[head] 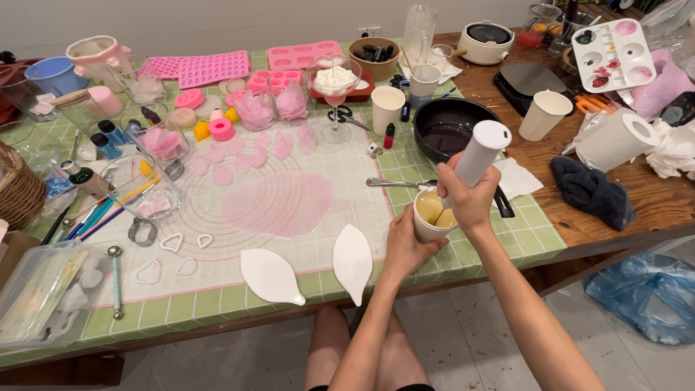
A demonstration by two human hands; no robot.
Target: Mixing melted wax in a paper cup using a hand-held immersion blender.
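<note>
Your left hand (407, 242) wraps the paper cup (432, 215) of creamy yellow liquid at the worktop (507, 239) edge; your right hand (472, 197) grips a smooth white cylinder (478, 153) tilted into it, beside the checked green cloth (239, 308).

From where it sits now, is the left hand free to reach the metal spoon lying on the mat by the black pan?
Probably not right away: the left hand is wrapped around the paper cup. The metal spoon lies just beyond, uncovered, so only the cup grip holds it back.

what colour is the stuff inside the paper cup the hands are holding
Pale yellow, seen in the paper cup in the head view.
</note>
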